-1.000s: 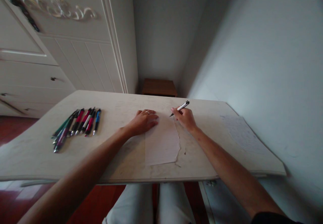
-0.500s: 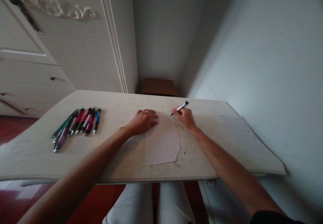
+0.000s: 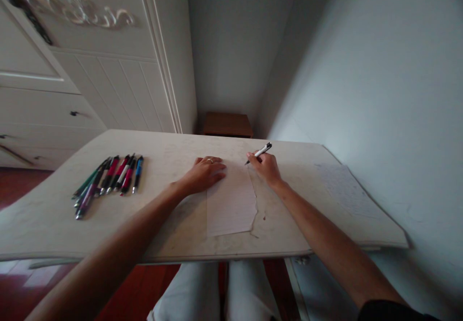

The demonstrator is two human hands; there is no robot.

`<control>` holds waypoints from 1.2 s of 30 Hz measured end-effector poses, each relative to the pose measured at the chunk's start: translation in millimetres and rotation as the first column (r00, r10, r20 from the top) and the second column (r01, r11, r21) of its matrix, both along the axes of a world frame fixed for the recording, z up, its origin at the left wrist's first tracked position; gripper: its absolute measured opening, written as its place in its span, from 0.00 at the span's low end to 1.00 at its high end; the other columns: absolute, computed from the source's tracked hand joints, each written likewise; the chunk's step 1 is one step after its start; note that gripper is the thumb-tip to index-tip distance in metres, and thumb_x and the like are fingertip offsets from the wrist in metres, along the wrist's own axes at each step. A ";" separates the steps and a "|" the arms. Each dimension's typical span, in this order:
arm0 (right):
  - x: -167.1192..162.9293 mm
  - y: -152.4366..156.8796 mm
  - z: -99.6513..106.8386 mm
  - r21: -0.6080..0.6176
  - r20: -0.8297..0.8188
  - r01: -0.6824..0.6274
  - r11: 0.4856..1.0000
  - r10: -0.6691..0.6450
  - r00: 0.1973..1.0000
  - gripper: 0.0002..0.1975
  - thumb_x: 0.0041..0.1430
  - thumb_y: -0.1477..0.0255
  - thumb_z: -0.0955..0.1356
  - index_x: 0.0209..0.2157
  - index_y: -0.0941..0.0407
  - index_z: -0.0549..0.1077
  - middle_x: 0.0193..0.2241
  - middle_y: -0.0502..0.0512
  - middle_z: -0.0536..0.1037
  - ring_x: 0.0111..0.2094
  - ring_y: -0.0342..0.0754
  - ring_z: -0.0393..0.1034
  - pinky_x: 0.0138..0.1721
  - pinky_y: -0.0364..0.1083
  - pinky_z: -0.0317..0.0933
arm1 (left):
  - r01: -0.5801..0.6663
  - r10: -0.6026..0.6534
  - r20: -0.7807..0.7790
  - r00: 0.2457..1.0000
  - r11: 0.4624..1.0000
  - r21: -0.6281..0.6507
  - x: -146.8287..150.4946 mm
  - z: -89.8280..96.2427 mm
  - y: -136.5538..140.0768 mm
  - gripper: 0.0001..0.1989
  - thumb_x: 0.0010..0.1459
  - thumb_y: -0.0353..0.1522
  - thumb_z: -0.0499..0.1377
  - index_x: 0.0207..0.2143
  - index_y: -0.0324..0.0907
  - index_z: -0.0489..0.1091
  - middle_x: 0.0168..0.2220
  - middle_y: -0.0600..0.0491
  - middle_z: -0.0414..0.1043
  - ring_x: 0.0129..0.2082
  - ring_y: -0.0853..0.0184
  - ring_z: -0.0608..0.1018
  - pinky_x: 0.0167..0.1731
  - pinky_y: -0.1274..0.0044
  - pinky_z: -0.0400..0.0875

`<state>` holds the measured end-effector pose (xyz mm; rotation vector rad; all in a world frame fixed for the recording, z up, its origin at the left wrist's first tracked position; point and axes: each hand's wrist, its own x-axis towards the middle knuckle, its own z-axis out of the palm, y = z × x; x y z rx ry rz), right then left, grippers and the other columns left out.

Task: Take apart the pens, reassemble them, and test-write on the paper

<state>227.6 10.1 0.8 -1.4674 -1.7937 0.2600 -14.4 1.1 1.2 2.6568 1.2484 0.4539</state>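
A lined sheet of paper [image 3: 231, 207] with a ragged right edge lies in front of me on the table. Across its upper left part my left hand [image 3: 206, 172] rests flat, fingers stretched out and a ring on one of them. My right hand [image 3: 265, 167] grips a white pen with black ends [image 3: 261, 151], its tip down at the paper's upper right corner. Whether the tip touches the paper I cannot tell. Any writing on the sheet is too faint to make out.
Several pens [image 3: 108, 179] lie in a group on the table's left side. At the right, a second sheet [image 3: 347, 191] covered in faint marks lies near the wall [image 3: 390, 94]. A white cabinet [image 3: 119, 89] stands behind the left side, and a brown wooden piece [image 3: 227, 124] beyond the far edge.
The pen tip has shifted slightly right and up at the top of the paper with my right hand. My left hand stays flat on the sheet.
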 end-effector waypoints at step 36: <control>1.0 1.4 -1.7 -0.028 0.013 -0.041 0.999 0.042 0.999 0.20 0.59 0.59 0.64 0.21 0.58 0.74 0.18 0.55 0.75 0.22 0.47 0.69 0.25 0.43 0.53 | -0.009 0.008 -0.002 1.000 1.000 -0.009 0.9 2.8 -1.3 0.17 0.64 0.40 0.52 0.50 0.47 0.72 0.57 0.46 0.68 0.57 0.56 0.69 0.56 0.60 0.60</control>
